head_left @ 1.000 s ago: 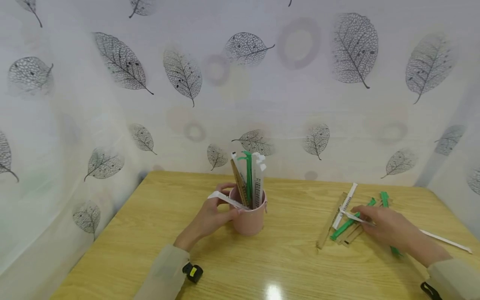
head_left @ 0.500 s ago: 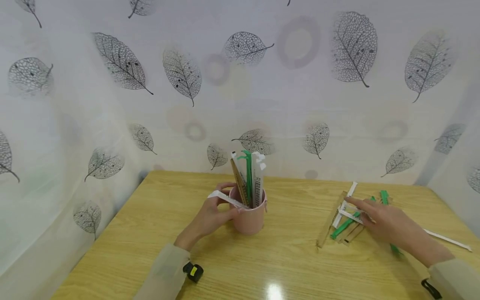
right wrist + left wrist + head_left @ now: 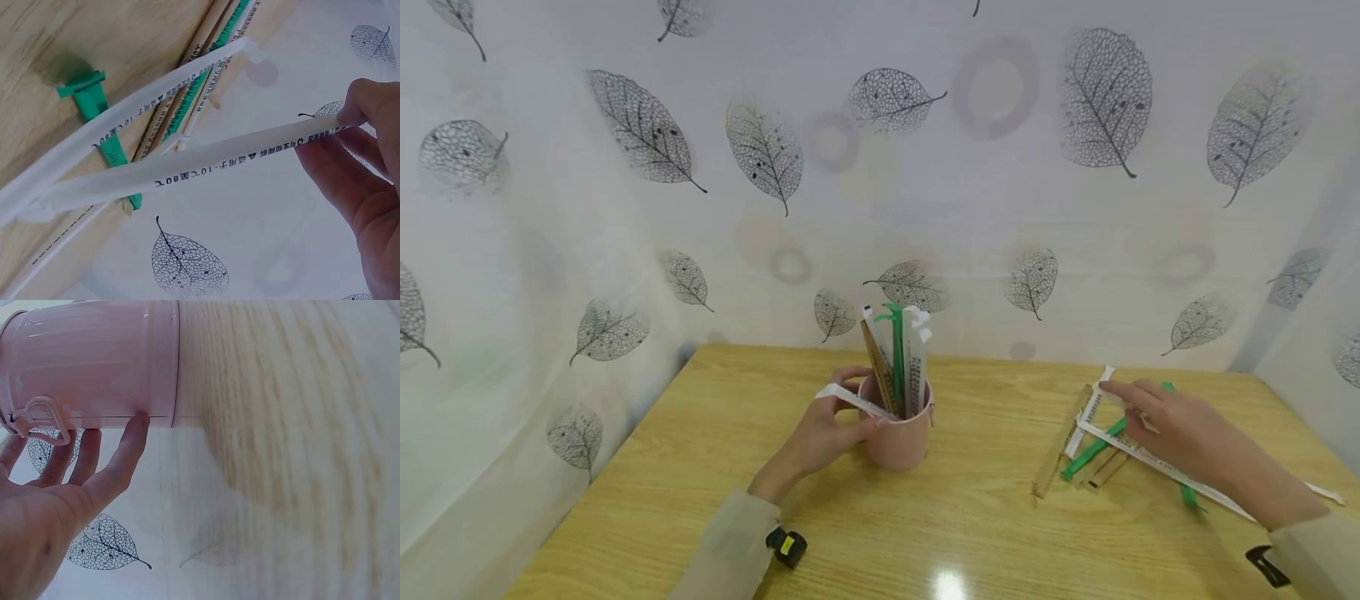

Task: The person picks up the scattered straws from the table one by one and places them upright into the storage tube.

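Note:
My left hand grips the side of a small pink pail upright on the table. Its fingertips press the wall near the side handle in the left wrist view. Inside stand several paper-wrapped straws, among them a green straw and a brown straw. A white straw leans out over the rim across that hand. Above the loose straws at right, my right hand pinches a white wrapped straw between thumb and fingers. Another white straw shows beside it in the right wrist view.
Loose on the wooden table lie several wrapped straws, including a brown straw, a white straw and a green straw. A leaf-print cloth rises behind the table and along its sides.
The right hand has shifted slightly up and right, its fingers extending further over the straw pile. A long white straw now shows below it, slanting down to the right. The left hand stays put.

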A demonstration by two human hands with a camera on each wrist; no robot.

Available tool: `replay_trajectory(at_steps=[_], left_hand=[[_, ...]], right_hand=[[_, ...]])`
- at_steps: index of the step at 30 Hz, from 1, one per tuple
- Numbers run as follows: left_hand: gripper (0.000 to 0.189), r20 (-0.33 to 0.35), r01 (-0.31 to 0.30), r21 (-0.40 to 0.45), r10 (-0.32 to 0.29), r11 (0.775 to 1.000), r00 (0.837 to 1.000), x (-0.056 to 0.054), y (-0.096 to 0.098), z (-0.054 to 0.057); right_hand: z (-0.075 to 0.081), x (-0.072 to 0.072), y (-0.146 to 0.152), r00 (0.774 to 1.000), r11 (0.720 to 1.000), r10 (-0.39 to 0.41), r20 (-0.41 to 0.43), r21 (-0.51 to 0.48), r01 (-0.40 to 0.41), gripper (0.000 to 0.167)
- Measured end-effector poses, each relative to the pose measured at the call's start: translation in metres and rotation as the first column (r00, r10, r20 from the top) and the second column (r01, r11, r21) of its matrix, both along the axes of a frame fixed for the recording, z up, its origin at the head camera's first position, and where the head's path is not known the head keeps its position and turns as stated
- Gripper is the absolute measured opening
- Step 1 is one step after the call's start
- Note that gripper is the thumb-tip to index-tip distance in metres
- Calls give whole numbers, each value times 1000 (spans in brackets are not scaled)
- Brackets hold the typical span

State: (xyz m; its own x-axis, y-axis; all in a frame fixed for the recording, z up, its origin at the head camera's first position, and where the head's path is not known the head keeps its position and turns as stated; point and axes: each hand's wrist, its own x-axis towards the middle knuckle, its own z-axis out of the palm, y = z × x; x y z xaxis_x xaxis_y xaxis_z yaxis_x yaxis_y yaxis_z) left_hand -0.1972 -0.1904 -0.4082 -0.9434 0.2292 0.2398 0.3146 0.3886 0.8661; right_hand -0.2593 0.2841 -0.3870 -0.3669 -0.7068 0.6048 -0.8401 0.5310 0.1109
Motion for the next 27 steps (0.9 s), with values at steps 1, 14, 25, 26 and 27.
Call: replay_trajectory(at_steps=[1,14,25,26,27], left_hand=[[66,-1,2,1,-2,1000,1000,0,0,0],[56,-20,-3,-1,3,1000,1000,-1,0,-1],[58,-4,-5,1,5,1000,1000,1,0,0],[59,-2,-6,0,6,1000,1000,1,0,0],[60,0,-7,0,7,1000,1000,1,0,0]], right_hand=[[3,1,0,1000,1000,1,-2,-6,-1,60],[45,14,-8,997,990,-70,-18,-121,68,61],[61,9,-21,999,972,-18,-31,-236,10,55],[63,8,-24,999,971,-22,-31,-241,14,55],[65,8,-27,999,969,-23,-27,-246,15,55]])
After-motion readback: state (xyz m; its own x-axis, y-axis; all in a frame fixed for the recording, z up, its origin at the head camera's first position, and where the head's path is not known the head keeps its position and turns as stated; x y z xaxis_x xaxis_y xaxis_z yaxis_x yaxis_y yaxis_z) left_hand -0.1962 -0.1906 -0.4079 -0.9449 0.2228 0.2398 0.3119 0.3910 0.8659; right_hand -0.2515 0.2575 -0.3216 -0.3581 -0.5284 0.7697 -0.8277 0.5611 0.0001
